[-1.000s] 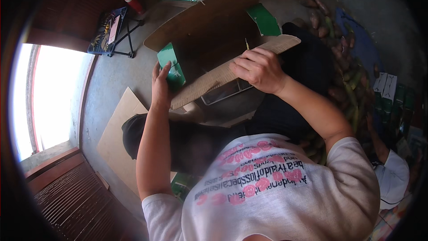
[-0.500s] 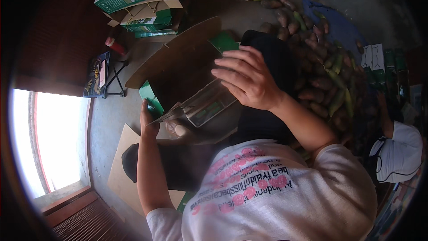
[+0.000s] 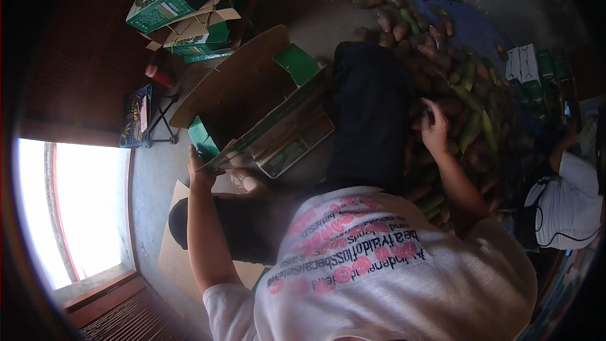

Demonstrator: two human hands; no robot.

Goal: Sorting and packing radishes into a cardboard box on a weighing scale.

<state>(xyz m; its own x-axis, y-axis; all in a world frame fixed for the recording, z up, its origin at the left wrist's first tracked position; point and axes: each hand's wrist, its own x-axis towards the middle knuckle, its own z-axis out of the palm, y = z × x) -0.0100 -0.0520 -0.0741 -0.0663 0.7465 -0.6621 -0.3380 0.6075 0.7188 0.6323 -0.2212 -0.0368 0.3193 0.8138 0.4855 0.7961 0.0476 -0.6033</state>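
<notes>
At left hand (image 3: pixel 201 173) | cardboard box (image 3: pixel 252 98) tilted, long axis lower-left to upper-right

Carton to the left, produce pile to the right.
A scale (image 3: pixel 293 142) is set beneath the open carton (image 3: pixel 252 98); the produce pile (image 3: pixel 454 88) is spread well right.

Matt brown-and-green cardboard box (image 3: pixel 252 98)

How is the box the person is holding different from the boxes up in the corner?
The held box is open, its brown inside showing, with the left hand on its edge; the corner boxes lie stacked and untouched. The held box sits close by the person; the corner boxes are farther off. Both are green and white cardboard.
</notes>
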